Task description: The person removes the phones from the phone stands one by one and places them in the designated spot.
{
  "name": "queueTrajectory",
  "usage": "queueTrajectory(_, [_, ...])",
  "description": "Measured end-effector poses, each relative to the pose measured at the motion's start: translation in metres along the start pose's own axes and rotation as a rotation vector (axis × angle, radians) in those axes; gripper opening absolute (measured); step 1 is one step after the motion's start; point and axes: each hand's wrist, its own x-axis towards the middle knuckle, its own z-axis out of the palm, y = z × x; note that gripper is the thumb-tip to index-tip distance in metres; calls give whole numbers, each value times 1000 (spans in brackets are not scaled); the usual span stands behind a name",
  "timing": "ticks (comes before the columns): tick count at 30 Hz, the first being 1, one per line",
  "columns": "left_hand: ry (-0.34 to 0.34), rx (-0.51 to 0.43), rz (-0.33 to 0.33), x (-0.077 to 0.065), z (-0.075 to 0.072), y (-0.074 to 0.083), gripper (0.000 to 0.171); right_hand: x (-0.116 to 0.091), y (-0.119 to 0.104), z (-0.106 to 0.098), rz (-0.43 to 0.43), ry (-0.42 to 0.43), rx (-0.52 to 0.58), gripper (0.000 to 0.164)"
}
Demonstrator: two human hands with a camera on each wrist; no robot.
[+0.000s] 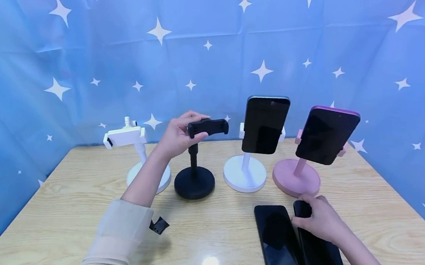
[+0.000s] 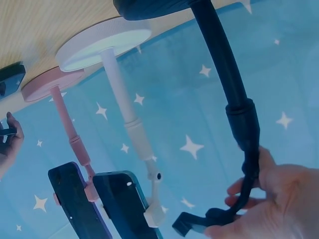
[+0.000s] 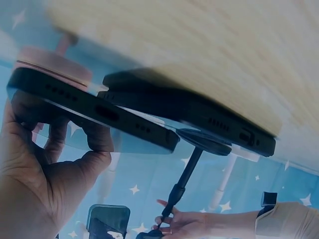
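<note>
My left hand (image 1: 181,134) holds the black phone stand (image 1: 194,182) by its holder (image 1: 209,127), thumb at the front and fingers behind. No phone sits in that holder; the left wrist view shows the fingers around the black arm (image 2: 245,191) behind it. With my right hand (image 1: 322,218) I grip a black phone (image 1: 324,261) near its far end, thumb on one long side and fingers on the other. In the right wrist view this phone (image 3: 99,112) is tilted, apart from a second black phone (image 3: 209,112) beside it. That second phone lies flat on the table.
Behind stand a white stand (image 1: 244,180) bearing a blue-edged phone (image 1: 264,125) and a pink stand (image 1: 293,182) bearing a purple-edged phone (image 1: 326,136). A white stand (image 1: 126,135) without a phone is at left. A starry blue curtain (image 1: 215,29) hangs behind the wooden table (image 1: 56,211).
</note>
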Motion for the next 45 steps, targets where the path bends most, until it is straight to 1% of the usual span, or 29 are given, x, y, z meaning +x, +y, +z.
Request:
queueTrajectory(5, [-21, -11, -6, -7, -2, 18, 34, 3, 1, 0, 0, -16, -2, 52])
queueTrajectory(9, [-37, -3, -11, -9, -4, 19, 35, 6, 3, 0, -2, -27, -2, 54])
queueTrajectory(16, [-62, 8, -17, -11, -5, 16, 38, 7, 7, 1, -10, -35, 0, 45])
queueTrajectory(22, [-76, 1, -22, -16, -7, 11, 39, 9, 13, 2, 3, -59, -6, 46])
queueTrajectory(24, [-82, 1, -22, -17, -8, 10, 39, 9, 15, 3, 12, -71, -5, 44])
queueTrajectory(29, [-96, 13, -4, -19, -8, 8, 39, 9, 18, 5, 25, -107, 8, 45])
queueTrajectory(35, [-98, -8, -3, -19, -10, 8, 40, 12, 18, 6, 7, -118, 17, 45])
queueTrajectory(45, [-107, 1, -5, -20, -11, 8, 40, 13, 19, 7, -22, -125, 53, 48])
